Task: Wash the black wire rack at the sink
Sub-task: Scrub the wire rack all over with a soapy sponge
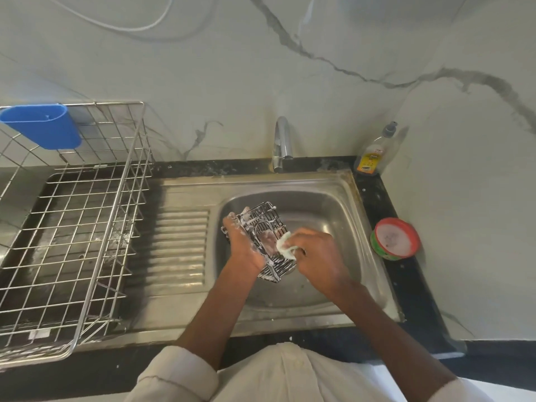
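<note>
sink: stainless steel basin (333, 204), frame centre
rack: black wire rack (268, 224), soapy, left hand (242, 242) fingers clamped on it
right hand (316, 250): fingers pinching white sponge (285, 246)
wall: white marble (319, 82)

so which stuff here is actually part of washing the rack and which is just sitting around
In use:
- black wire rack, soapy, held by left hand
- pale scrub pad in right hand
- sink
- tap, not running

Lying about:
- dish soap bottle
- red-rimmed soap tub
- steel drying rack
- blue holder
</note>
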A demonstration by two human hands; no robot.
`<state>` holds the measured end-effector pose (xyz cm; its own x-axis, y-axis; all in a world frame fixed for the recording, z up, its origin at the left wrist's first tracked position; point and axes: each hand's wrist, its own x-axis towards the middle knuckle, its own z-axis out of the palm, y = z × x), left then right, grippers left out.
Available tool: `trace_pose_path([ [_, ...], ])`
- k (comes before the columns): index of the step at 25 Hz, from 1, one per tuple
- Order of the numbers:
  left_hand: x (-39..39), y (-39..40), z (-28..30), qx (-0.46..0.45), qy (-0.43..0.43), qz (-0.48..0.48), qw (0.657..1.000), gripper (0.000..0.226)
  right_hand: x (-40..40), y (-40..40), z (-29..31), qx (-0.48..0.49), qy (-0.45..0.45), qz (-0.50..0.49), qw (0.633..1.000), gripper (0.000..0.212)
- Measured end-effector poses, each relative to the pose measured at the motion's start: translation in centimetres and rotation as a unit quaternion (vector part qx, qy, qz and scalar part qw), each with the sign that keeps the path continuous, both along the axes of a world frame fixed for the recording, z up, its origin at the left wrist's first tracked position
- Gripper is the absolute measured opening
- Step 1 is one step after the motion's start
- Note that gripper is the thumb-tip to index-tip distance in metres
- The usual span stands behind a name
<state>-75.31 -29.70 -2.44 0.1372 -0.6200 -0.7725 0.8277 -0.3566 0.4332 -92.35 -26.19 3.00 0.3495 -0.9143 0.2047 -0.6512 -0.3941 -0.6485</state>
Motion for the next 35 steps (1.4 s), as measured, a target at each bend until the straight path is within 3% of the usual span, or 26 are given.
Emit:
trace_pose_path([
  [2,-1.2,-0.1,-0.3,-0.003,-0.021,-0.025,0.999,0.102,1.5,-2.5,1.5,0.012,-0.019,-0.049,0.999,0.036],
  [5,-2.2,-0.2,1.0,-0.034,-0.023,-0.051,0.998,0.072,4.8,-4.3,3.8,-0.011,-0.086,-0.134,0.987,0.034],
  [9,-2.1,-0.6,1.3,-0.067,0.003,-0.045,0.997,0.064,5.1,-1.6,2.3,-0.098,-0.113,0.03,0.988,0.024],
  [12,-2.9,-0.1,1.5,-0.104,0.012,-0.076,0.992,0.062,5.1,-2.7,2.5,-0.058,-0.1,-0.095,0.989,0.031],
  [14,-3.1,0.1,0.5,-0.094,0.004,-0.068,0.993,0.051,5.2,-1.9,2.2,-0.071,-0.092,-0.033,0.993,0.033],
  [16,-2.9,0.3,0.9,-0.092,0.021,-0.087,0.992,0.059,4.3,-1.7,2.2,-0.086,-0.092,0.038,0.991,0.033],
  [20,-3.1,0.2,1.1,-0.126,0.059,-0.116,0.983,0.068,2.9,-5.3,3.4,-0.042,-0.091,-0.118,0.988,0.035],
  [24,-1.2,-1.2,0.6,-0.123,0.038,-0.092,0.987,0.088,-0.1,-0.8,0.5,-0.094,-0.027,-0.071,0.993,0.041],
  [27,-1.8,-1.0,0.7,-0.082,0.032,-0.065,0.994,0.068,-0.9,-0.1,0.1,-0.04,-0.043,-0.072,0.996,0.042],
  [30,-3.5,-0.5,0.3,-0.067,0.048,-0.083,0.993,0.091,1.0,-2.5,2.4,0.017,-0.094,-0.127,0.987,0.035],
  [33,-3.1,-0.8,0.2,-0.059,0.04,-0.061,0.996,0.071,0.1,-0.2,1.5,-0.014,-0.051,-0.065,0.997,0.033],
  [35,-2.9,-1.2,0.2,-0.045,0.013,-0.048,0.998,0.078,-1.4,3.0,0.3,-0.031,-0.033,-0.009,0.999,0.034],
])
